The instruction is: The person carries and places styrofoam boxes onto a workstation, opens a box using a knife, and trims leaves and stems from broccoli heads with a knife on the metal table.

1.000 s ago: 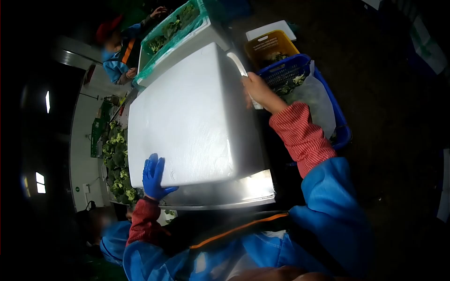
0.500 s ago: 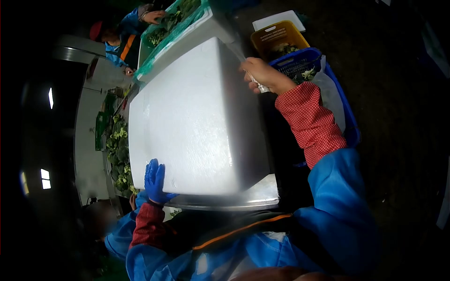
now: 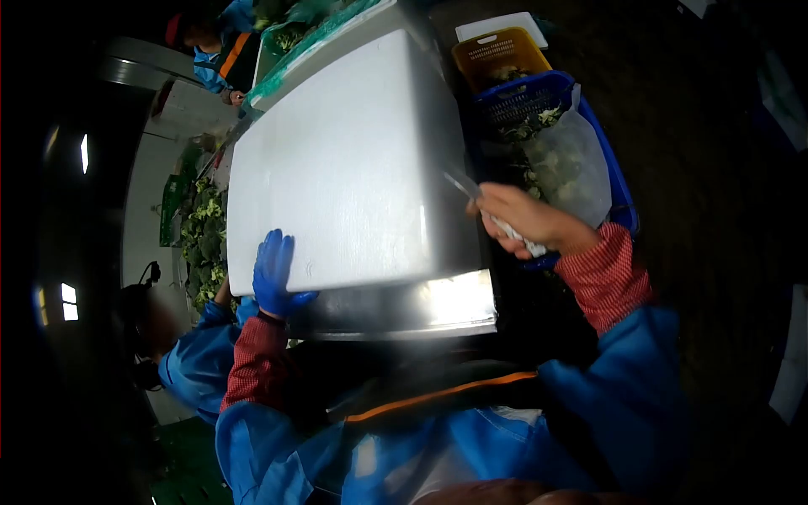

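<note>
Lays the left hand (image 3: 273,273) (gloved in blue), fingers extended and thumb out wide, against the near left part of the white box (image 3: 337,172), set on the metal table (image 3: 391,316). Grips a thin blurred tool (image 3: 461,183) in the bare right hand (image 3: 526,220), closed round its handle, near the blue basket (image 3: 599,135).

The right hand (image 3: 528,220) has drawn the blade (image 3: 461,183) toward the white box's (image 3: 337,168) near end.
</note>
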### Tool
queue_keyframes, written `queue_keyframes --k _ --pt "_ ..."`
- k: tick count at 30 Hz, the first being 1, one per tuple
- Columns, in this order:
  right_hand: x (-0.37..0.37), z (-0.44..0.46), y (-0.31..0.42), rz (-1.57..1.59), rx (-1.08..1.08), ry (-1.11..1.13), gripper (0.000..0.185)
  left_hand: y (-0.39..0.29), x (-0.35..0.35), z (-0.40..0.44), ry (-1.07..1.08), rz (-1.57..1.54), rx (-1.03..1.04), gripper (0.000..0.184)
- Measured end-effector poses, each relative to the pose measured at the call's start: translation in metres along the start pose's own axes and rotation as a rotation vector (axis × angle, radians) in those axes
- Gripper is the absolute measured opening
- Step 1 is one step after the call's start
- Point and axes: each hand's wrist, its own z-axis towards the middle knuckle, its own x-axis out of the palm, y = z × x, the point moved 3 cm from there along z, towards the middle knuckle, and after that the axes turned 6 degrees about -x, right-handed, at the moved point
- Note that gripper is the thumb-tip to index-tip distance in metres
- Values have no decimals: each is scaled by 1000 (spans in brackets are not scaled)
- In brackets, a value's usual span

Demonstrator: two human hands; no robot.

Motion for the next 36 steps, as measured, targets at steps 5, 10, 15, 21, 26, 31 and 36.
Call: queue_keyframes --k 5,10,15,21,26,31,36 --pt "57 -70 -46 49 42 69 25 -4 -2 -4 15 -38 -29 96" --pt "119 -103 -98 179 -36 -5 26 -8 -9 -7 -43 -119 35 96" --pt "198 -111 -132 196 -56 -96 27 1 -4 -10 -187 -133 61 88" --pt "225 -93 -106 217 -399 -429 43 -42 -3 -52 -432 -273 -15 87" --pt "275 -56 -85 -8 -587 -503 46 -155 -10 -96 -91 -1334 -51 80" --pt "293 -9 -56 -248 -607 -397 46 -157 20 -84 81 -1675 -304 76" --pt "291 31 -31 -813 -682 -378 52 -110 10 -68 11 -1804 -416 71"
